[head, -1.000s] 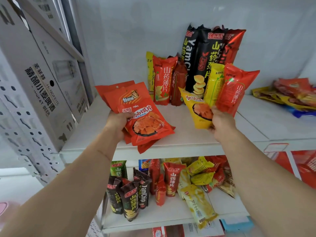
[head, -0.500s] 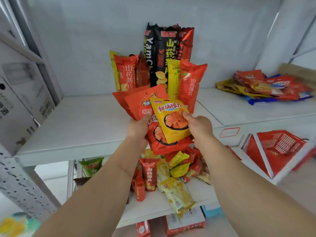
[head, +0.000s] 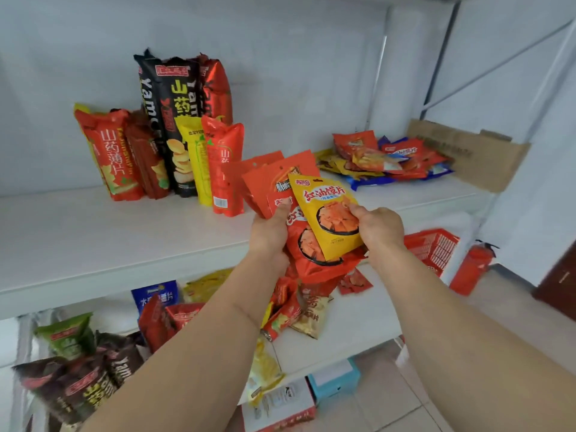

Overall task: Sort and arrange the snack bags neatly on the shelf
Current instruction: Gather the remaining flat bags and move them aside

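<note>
My left hand (head: 270,232) grips a fan of several flat red snack bags (head: 268,185) in front of the white shelf (head: 109,232). My right hand (head: 378,227) pinches a yellow snack bag (head: 324,213) by its right edge and holds it against the front of the red stack. Upright yam chip bags (head: 168,135) in red, black and yellow stand in a group at the back left of the shelf. A loose pile of flat red, yellow and blue bags (head: 386,157) lies at the shelf's back right.
A cardboard box (head: 467,151) stands at the far right of the shelf. The lower shelf (head: 352,322) carries a jumble of bags. A red plastic basket (head: 433,247) and a red fire extinguisher (head: 470,269) are on the floor to the right.
The yellow bag came from beside the upright bags onto the front of the red stack. Both hands and the bags shifted right along the shelf as my view turned right.
</note>
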The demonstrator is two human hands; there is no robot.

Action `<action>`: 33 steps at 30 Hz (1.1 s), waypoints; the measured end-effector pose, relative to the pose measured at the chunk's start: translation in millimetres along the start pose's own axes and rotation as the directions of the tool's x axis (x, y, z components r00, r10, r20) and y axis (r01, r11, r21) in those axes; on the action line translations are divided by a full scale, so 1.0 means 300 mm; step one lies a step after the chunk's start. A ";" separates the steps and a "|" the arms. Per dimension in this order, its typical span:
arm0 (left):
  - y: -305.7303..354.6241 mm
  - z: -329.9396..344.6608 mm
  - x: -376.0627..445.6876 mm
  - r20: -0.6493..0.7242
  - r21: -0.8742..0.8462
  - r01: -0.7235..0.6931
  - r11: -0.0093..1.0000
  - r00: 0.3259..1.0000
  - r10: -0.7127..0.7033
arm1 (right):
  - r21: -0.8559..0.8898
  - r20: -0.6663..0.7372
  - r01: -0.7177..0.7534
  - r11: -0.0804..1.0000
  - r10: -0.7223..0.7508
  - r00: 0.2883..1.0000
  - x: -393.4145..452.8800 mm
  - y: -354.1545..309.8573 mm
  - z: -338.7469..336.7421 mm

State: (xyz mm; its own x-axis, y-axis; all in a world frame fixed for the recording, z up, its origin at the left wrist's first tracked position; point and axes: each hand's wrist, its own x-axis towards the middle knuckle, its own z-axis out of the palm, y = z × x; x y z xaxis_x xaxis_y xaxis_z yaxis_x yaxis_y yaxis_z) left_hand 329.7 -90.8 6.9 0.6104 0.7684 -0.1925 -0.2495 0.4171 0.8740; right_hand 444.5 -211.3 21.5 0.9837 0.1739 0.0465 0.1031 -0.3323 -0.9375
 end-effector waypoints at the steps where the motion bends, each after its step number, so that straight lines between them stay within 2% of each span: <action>1: -0.005 0.048 0.020 0.011 0.009 0.004 1.000 1.000 -0.004 | -0.003 -0.018 0.004 1.000 -0.004 1.000 0.040 0.003 -0.026; 6: -0.013 0.246 0.208 0.033 0.017 0.042 0.999 0.999 -0.043 | -0.033 -0.057 0.034 0.999 -0.036 0.998 0.268 -0.005 -0.076; 14: -0.035 0.541 0.630 0.079 -0.001 0.087 0.996 0.993 -0.086 | -0.010 -0.135 0.060 0.998 -0.061 0.989 0.717 -0.029 -0.004; 17: -0.026 0.665 0.782 0.097 0.016 0.099 0.995 0.990 -0.100 | -0.049 -0.164 0.060 0.997 -0.067 0.984 0.891 -0.062 0.005; 24: -0.005 0.948 1.046 0.130 0.086 0.151 0.985 0.978 -0.162 | -0.021 -0.261 0.047 0.999 -0.051 0.964 1.264 -0.090 -0.007; 28: -0.052 1.061 1.202 0.043 0.132 0.081 0.988 0.995 -0.087 | -0.056 -0.259 0.044 0.997 -0.057 0.964 1.466 -0.066 -0.023; 33: -0.087 1.145 1.358 -0.100 0.368 -0.043 0.929 0.991 0.086 | -0.126 -0.222 0.002 0.992 -0.030 0.975 1.664 -0.021 -0.034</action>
State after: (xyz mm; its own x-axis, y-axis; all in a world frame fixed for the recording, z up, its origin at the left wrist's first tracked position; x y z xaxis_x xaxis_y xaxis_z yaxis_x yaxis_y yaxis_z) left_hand 843.1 44.6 58.8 0.5083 0.8461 -0.1605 0.0184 0.1757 0.9843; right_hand 936.4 -131.8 54.1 0.9883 -0.0267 0.1499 0.1224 -0.4463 -0.8865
